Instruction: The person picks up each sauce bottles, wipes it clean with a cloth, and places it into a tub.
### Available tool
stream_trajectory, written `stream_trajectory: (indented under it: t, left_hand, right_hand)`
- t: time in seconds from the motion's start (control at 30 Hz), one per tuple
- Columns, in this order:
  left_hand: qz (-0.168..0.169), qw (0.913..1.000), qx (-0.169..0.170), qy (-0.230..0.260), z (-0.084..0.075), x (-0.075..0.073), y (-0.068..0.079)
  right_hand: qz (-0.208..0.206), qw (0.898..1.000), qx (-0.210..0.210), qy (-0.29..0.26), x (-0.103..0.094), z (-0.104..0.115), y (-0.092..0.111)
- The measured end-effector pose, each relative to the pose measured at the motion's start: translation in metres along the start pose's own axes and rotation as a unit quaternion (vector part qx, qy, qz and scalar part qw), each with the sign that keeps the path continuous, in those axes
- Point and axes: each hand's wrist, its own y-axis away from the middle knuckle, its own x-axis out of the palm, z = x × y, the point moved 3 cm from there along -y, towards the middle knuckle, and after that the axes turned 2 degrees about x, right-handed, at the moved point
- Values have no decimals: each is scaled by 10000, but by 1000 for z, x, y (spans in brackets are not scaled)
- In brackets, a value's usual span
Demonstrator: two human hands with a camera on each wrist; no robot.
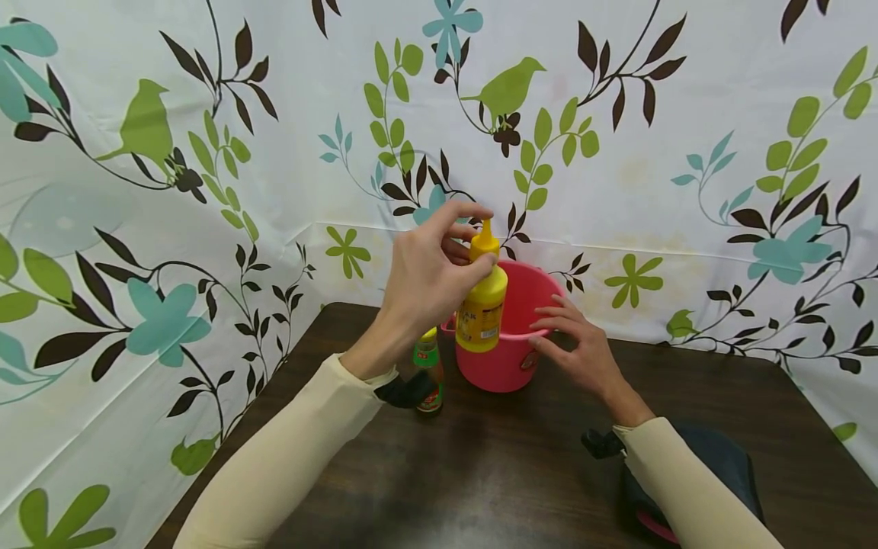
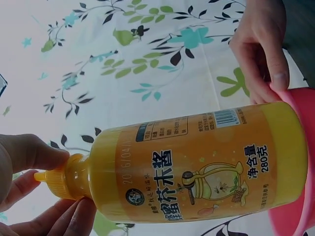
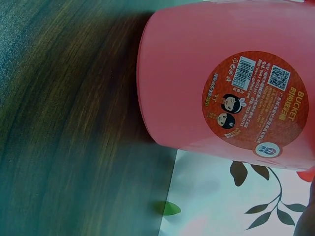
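A yellow squeeze bottle [image 1: 482,309] with a pointed nozzle is held upright by my left hand [image 1: 439,259], thumb and fingers pinching it around the cap and neck. In the left wrist view the bottle's label [image 2: 197,167] shows a honey jar and printed text. Behind and below it stands a pink bucket [image 1: 497,370] on the table. My right hand [image 1: 572,343] is at the bucket's right rim, fingers spread and touching it. A round red sticker [image 3: 256,101] marks the bucket's side in the right wrist view.
A bottle with a green label and yellow cap [image 1: 428,366] stands left of the bucket, partly behind my left wrist. Beneath my right forearm lies a dark bag-like item [image 1: 716,465] on the brown table [image 1: 494,473]. A patterned cloth [image 1: 583,191] hangs behind.
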Motion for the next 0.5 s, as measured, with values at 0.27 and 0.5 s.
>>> stream_trajectory:
  t: [0.27,0.5]
  left_hand:
    - [-165,9993,-327,-23,15,7,-24]
    - [-196,9972,-710,-90,29,20,-45]
  right_hand:
    - [-39,9999,-68,-80,0,0,0]
    - [-30,10000,31,-81,0,-1,-1]
